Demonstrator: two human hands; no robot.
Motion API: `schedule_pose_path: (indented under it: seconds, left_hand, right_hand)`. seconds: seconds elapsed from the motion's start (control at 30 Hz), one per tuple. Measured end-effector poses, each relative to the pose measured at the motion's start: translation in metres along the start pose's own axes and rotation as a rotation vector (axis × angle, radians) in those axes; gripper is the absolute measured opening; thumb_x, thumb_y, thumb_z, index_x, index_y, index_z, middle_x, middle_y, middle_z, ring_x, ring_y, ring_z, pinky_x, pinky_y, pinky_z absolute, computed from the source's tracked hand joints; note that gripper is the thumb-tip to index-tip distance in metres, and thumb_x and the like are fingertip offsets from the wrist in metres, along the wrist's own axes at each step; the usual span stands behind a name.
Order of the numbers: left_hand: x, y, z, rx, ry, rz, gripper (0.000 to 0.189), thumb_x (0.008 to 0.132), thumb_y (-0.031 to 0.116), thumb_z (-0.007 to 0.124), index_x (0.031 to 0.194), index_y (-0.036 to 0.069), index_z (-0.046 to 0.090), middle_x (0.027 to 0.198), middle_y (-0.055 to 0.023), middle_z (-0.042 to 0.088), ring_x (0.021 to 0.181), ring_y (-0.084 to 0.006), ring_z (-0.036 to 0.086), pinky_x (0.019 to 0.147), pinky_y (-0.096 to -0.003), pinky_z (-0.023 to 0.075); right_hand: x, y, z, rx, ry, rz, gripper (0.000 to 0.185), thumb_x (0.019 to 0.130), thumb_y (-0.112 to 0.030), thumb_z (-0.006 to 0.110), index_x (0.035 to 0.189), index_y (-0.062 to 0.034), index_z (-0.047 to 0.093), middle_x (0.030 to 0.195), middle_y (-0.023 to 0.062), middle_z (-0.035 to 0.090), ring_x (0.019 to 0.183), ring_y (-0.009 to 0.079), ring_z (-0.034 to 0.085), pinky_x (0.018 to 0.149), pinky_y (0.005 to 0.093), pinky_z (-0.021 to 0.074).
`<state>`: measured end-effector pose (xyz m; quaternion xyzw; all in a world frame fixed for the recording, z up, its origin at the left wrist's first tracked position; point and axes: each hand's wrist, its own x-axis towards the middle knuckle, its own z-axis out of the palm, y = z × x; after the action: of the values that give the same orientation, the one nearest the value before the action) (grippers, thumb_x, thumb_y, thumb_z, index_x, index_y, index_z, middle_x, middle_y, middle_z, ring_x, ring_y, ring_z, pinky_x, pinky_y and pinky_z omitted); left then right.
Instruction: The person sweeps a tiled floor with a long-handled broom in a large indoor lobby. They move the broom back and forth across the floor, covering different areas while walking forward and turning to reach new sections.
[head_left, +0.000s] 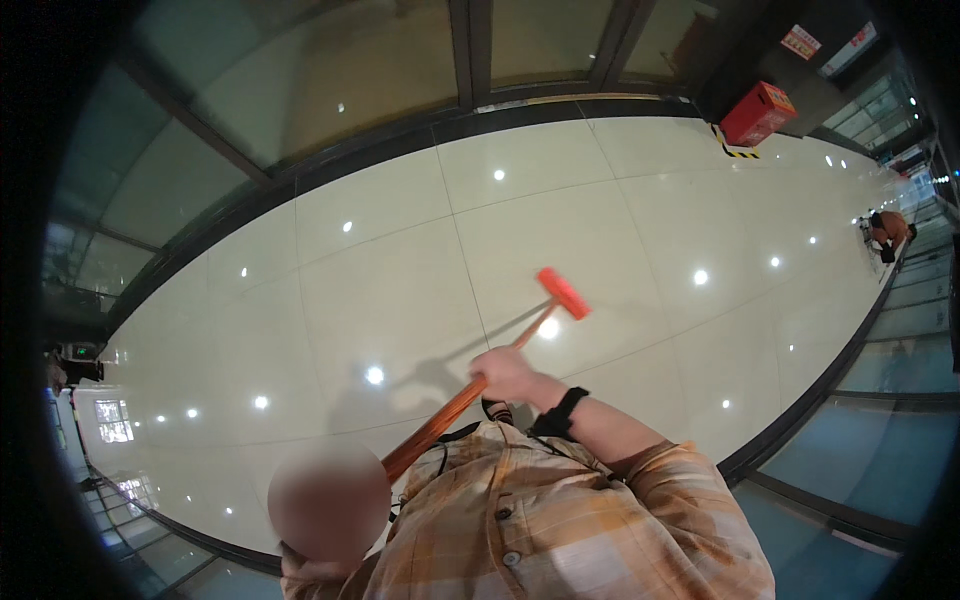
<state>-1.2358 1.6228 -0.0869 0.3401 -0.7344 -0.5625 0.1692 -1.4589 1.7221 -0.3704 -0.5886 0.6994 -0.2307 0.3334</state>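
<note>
My right hand (506, 373) is closed around the reddish-brown wooden handle of a long-handled floor tool (439, 424). The tool's red, bar-shaped head (564, 293) is over the glossy tiled floor (390, 300), slightly blurred; whether it is a mop or a brush cannot be told. The handle's upper end runs into a round blurred patch at the lower left, which covers my left hand (330, 502), so its grip is hidden. A black band (561, 412) circles my right wrist. Part of a shoe (497, 410) shows below the right hand.
Dark-framed glass panels (375, 82) line the far side, and more glass (855, 450) runs along the right. A red box (757, 114) stands by the wall with black-and-yellow floor tape (731, 146) around its base. Another person (890, 229) is low down at the far right.
</note>
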Motion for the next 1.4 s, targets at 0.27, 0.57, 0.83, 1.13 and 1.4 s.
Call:
schedule_pose_path:
  seconds: [0.27,0.57,0.83,1.13,1.4]
  left_hand:
    - [0.074,-0.073,0.054,-0.292,-0.776,0.438,0.029,0.078,-0.007,0.056,0.059,0.006,0.038,0.06,-0.0053,0.045,0.055,-0.0237,0.044,0.074,-0.0436,0.0469]
    - [0.033,-0.002,0.036,0.174,0.138,0.469,0.016,0.064,0.005,0.067,0.07,0.008,0.053,0.083,-0.0104,0.061,0.072,-0.0216,0.057,0.067,-0.0332,0.0455]
    - [0.104,0.062,0.038,-0.272,-0.231,0.563,0.03,0.075,0.002,0.06,0.053,0.01,0.042,0.054,-0.0017,0.054,0.042,-0.0156,0.05,0.039,-0.0253,0.0355]
    - [0.163,0.03,0.159,-0.452,0.345,0.033,0.017,0.086,0.021,0.053,0.084,0.004,0.056,0.084,-0.0082,0.056,0.079,-0.02,0.052,0.071,-0.0378,0.0438]
    - [0.188,0.128,0.119,-0.068,0.13,0.433,0.041,0.073,0.001,0.061,0.048,0.014,0.032,0.041,-0.0008,0.045,0.035,-0.016,0.045,0.041,-0.0256,0.0392]
  right_hand:
    - [-0.017,0.127,-0.029,-0.235,0.089,0.22,0.009,0.069,-0.019,0.062,0.067,-0.0108,0.061,0.072,0.0126,0.064,0.073,0.0342,0.062,0.064,0.046,0.0491]
    - [0.138,0.031,-0.034,0.082,0.079,-0.315,0.01,0.065,-0.018,0.066,0.067,-0.0092,0.062,0.069,0.0121,0.063,0.068,0.0349,0.061,0.062,0.0441,0.0485]
    - [0.129,0.048,-0.102,-0.059,-0.21,-0.449,0.009,0.064,-0.015,0.066,0.071,-0.0119,0.06,0.068,0.0111,0.062,0.07,0.0347,0.061,0.06,0.046,0.0463]
    - [0.118,0.202,-0.19,-0.2,-0.098,-0.085,0.014,0.07,-0.027,0.064,0.067,-0.0133,0.062,0.07,0.0096,0.064,0.073,0.0329,0.063,0.064,0.044,0.0489]
    - [0.177,0.096,-0.16,0.122,-0.14,-0.605,0.011,0.062,-0.015,0.065,0.06,-0.0083,0.056,0.062,0.0129,0.059,0.064,0.0357,0.061,0.056,0.0464,0.0475]
